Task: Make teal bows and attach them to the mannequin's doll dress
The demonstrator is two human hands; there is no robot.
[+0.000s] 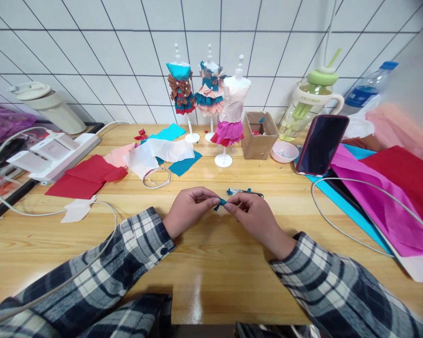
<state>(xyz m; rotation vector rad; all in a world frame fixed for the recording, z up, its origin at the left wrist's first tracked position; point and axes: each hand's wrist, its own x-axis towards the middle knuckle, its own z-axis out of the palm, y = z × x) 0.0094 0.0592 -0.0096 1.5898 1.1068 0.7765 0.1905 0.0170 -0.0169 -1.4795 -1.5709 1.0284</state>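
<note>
While both plaid sleeves (144, 237) slant in fr. the lower corners (head cam), L hand (190, 211): angled inward, fingers curled, thumb + index pinching L end of the teal scrap (220, 203).
R hand (255, 218): back up, wrist bent inward, fingers folded, thumb + index pinching R end of same scrap.
Teal scrap in grip: qty 1, small, crumpled, btwn the hands, over the mid tabletop (211, 263).
Small tool (254, 192): 1, dark handle, lying just past R hand w/ teal bits on/by it; exact type unclear.
Dress forms (234, 96): 3, upright at back; nearest has white top, magenta + red skirt; other 2 have multicolor ruffles/bows.
Box (255, 145): 1, cardboard, open, just R of forms.
Pink bowl (284, 153): 1, beside box, tiny bits inside.
Phone (322, 145): 1, propped up, R of bowl.
Drink vessels: 3 = pale tumbler (58, 108) far L; green-lidded cup (292, 115) + blue-capped bottle (366, 91) back R.
Power strip (61, 157): 1, L side.
Colored sheets (387, 206): R pile overlaps, can't count; more lie L, incl. red (88, 176) & white (144, 157).
</note>
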